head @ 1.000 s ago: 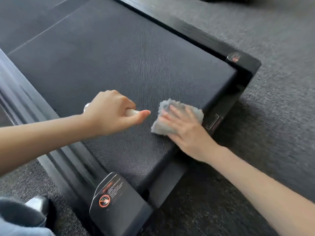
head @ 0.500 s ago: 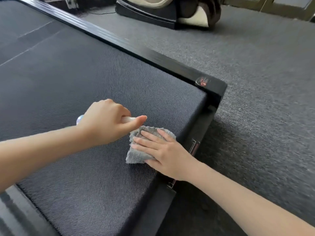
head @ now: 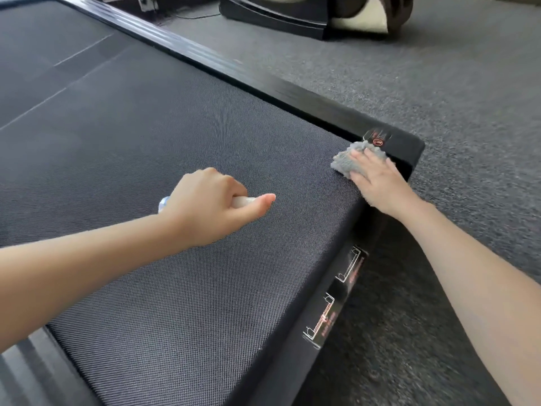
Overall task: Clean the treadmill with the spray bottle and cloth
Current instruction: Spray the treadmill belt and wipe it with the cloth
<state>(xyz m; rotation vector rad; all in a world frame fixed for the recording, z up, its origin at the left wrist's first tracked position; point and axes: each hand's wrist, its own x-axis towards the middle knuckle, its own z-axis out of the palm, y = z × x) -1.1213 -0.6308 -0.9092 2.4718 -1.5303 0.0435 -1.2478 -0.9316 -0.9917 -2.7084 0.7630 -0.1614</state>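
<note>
The grey cloth (head: 354, 159) is pressed flat under the right hand (head: 377, 183) at the treadmill belt's (head: 175, 136) far corner; soft, limp, best held beneath spread fingers. The spray bottle (head: 241, 201), judged light, is enclosed in the left hand (head: 210, 206), fingers curled shut.

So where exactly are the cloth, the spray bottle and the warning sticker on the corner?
cloth (head: 345, 162): head view, on the grey fluffy part left of the fingers.
spray bottle (head: 164, 202): head view, on the clear end poking out behind the fist.
warning sticker (head: 378, 138): head view, on the red mark at the treadmill's corner.
</note>
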